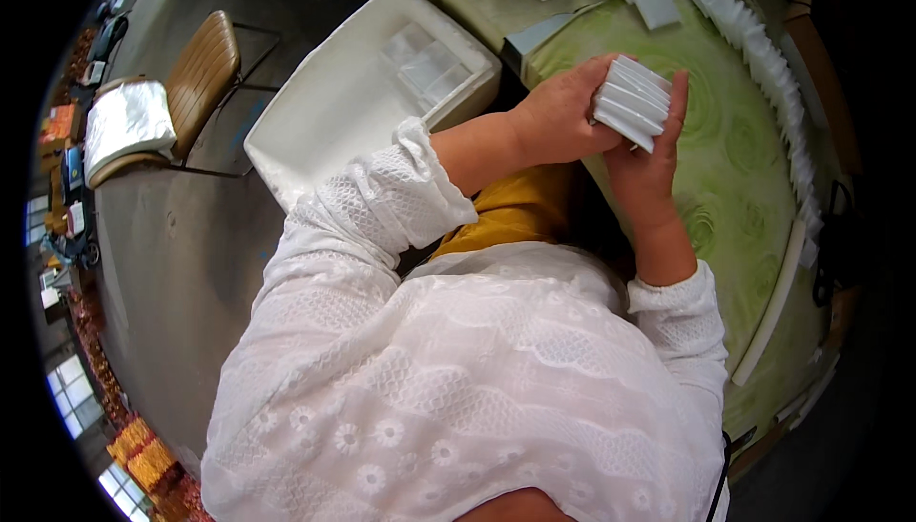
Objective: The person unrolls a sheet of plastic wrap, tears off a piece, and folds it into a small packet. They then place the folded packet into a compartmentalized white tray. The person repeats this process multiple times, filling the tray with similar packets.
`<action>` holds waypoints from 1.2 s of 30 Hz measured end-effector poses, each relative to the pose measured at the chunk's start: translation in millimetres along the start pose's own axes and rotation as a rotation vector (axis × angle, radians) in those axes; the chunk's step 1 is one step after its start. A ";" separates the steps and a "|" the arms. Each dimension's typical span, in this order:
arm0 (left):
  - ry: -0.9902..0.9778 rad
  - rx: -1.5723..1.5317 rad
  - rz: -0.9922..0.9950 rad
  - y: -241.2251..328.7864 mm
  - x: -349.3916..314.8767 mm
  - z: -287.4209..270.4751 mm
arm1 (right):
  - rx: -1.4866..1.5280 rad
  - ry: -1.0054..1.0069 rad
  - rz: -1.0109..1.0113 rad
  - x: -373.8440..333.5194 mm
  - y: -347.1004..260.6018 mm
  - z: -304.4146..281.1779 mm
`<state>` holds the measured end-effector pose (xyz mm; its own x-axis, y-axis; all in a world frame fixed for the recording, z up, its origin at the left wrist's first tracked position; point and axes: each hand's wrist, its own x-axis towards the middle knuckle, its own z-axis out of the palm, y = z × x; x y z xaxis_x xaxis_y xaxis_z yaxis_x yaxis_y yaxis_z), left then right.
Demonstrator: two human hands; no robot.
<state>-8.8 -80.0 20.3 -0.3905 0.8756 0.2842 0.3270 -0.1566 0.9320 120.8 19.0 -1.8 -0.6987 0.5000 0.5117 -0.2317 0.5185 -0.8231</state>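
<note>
A small stack of flat white packets [633, 102] is held up between my two hands, its layered edges showing. My left hand [563, 114] closes round the stack's left side. From below and the right, my right hand [641, 171] grips the same stack, with one finger stretched up along its right edge. The fingertips behind the packets are hidden. Both hands are above the near-left edge of a green rose-patterned table [754, 140]. What the packets contain cannot be made out.
Left of my hands stands a white tub [320, 93] with several clear-and-white packets [425, 66] inside. More white packets lie in a row [763, 59] along the table's far and right sides. A pale strip [771, 302] lies near the right edge. Two brown chairs [202, 62] stand at left.
</note>
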 end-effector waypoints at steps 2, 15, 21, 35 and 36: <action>0.030 -0.119 -0.076 7.3 -18.4 -12.8 | 0.095 -0.076 0.032 0.7 -19.4 20.1; -0.029 -0.029 -1.031 -84.9 -130.9 -242.7 | 0.289 -0.300 0.349 -4.7 -34.8 45.4; -0.193 0.156 -1.216 -118.0 -136.8 -204.8 | 0.354 -0.271 0.462 -22.1 -19.1 26.0; 0.016 0.352 -1.006 -137.8 -131.2 -170.3 | 0.381 -0.301 0.446 -27.9 -15.1 21.2; 0.015 0.523 -0.966 -136.6 -134.5 -167.8 | 0.379 -0.302 0.444 -28.3 -15.3 21.0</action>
<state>-145.3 -253.1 -107.4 -0.6875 0.5189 -0.5081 0.2012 0.8083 0.5533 129.9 -17.6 -8.8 -0.9293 0.3648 0.0571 -0.0613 0.0000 -0.9981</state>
